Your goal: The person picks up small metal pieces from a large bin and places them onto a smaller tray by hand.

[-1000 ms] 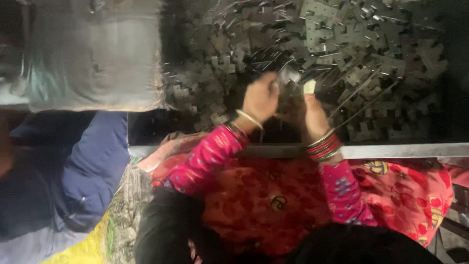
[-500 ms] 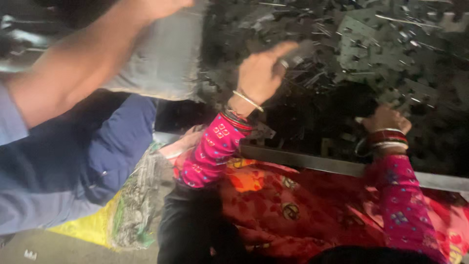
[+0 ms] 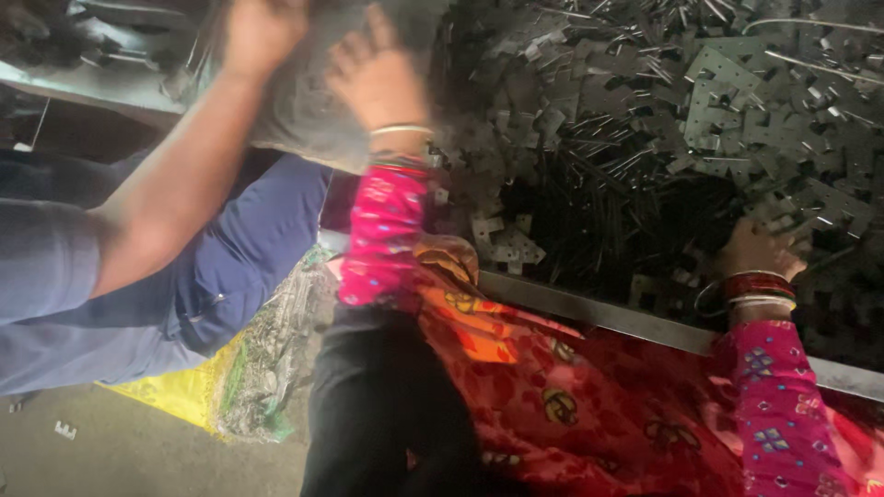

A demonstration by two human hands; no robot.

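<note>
Likely metal workshop: heaped stamped metal plates (image 3: 737,101) (rods too) on steel-edged bench (image 3: 589,308).

Sack (image 3: 304,120) left; metal pieces (image 3: 700,101) right, seemingly in tray (image 3: 589,313).

Right hand's fingertips (image 3: 757,250) buried among metal plates (image 3: 737,101) (grip unclear), grey sack (image 3: 304,110) edge-cropped.

The scene is recorded by a single head-worn camera, so no area is shared with a second view. The lens is directed steeply downward and slightly forward, over the wearer's lap toward a tray rim (image 3: 599,313) crossing the frame diagonally. The pile of metal parts (image 3: 700,101) is seen at close range (upper right). The left hand (image 3: 378,78) and right hand (image 3: 755,248) are framed within arm's reach. A co-worker's arm (image 3: 184,184) enters from the left edge.
</note>
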